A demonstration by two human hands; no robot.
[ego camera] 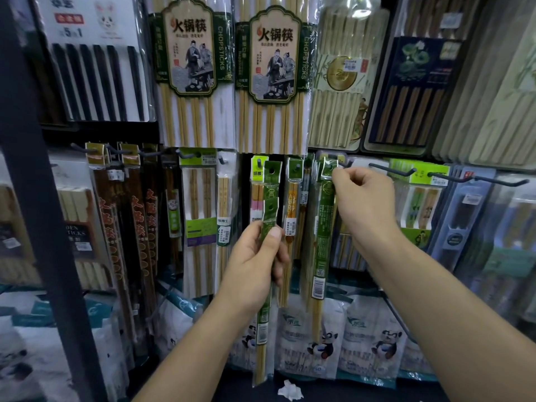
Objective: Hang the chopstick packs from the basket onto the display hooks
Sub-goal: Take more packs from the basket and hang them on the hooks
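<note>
Green wrappers with pale wooden sticks inside are what both hands are busy with, in the middle of the frame. The left hand (255,265) has its fingers and thumb curled round the green chopstick packs (268,216). It holds them straight up and down, just left of centre. Two green tabs with holes show on that bunch, one above the other, so it looks like two packs held together. Their sticks reach down close to the bottom of the frame.

The right hand (365,204) is a bit right of centre and higher up. It pinches the top tab of another green pack (323,227) between thumb and finger. That tab is right by a dark hook (346,163) on the wall of goods. I cannot tell if the hole is on the hook or only close to it. The pack hangs straight down below the fingers.

Just right of that hand, a long hook (391,169) sticks out toward us.

Across the top of the frame hang big chopstick packs (188,68) with green and cream labels. Along the bottom stand white panda bags (371,343). A dark post (34,198) runs down the left side. A crumpled bit of white paper (290,390) lies at the bottom middle.
</note>
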